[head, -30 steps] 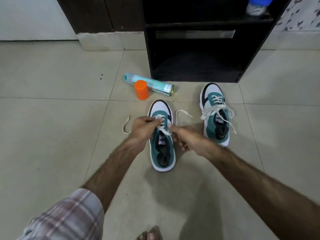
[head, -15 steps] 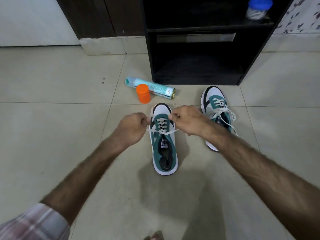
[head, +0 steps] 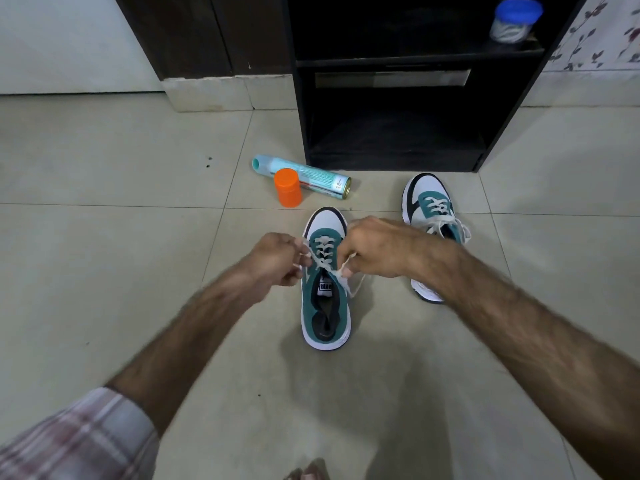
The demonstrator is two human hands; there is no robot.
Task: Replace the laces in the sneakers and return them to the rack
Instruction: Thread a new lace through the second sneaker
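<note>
Both hands are right over the near sneaker (head: 325,306) on the tiled floor (head: 104,271). The left hand (head: 277,259) has its fingers curled in, pinching one end of the white lace (head: 323,249) at the shoe's left side. The right hand (head: 374,249) is clamped round the other end on the right, with a loose tail of lace dangling below its fingers. The lace crosses the teal upper between the two fists, toe pointing away toward the rack (head: 391,133).

The second sneaker (head: 431,216) stands just to the right and a little farther off, already laced, its heel half hidden behind the right forearm. Beyond the near shoe's toe, an orange cap (head: 288,187) stands upright, touching or just in front of a pale green spray can (head: 304,174) lying on its side. The dark rack sits against the wall straight ahead, lower shelf open; on its upper shelf, at the right, a clear jar with a blue lid (head: 516,20). A plaid sleeve (head: 76,441) fills the lower left corner. Floral wallpaper (head: 602,32) shows at top right.
</note>
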